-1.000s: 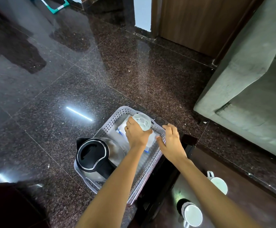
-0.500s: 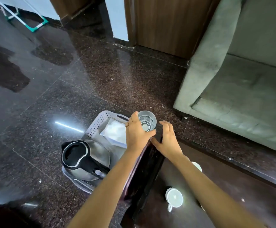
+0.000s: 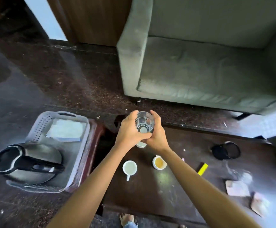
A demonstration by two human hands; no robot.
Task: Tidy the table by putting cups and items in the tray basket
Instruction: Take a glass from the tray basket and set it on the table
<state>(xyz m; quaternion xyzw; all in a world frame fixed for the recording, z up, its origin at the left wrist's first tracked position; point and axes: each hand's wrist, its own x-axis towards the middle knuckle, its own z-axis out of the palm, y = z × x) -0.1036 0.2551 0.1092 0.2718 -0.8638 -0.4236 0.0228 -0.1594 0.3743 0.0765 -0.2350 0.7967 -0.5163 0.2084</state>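
My left hand (image 3: 130, 131) and right hand (image 3: 158, 134) both gripped the glass (image 3: 144, 121), drawn back from the tray basket (image 3: 38, 127), not yet stowed.

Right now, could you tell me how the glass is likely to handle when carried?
The glass looks clear and empty, so it is probably fragile and light. Its smooth sides may be slippery; the left hand and right hand both curl round it. Seemingly taller than wide, it may tip if set down carelessly.
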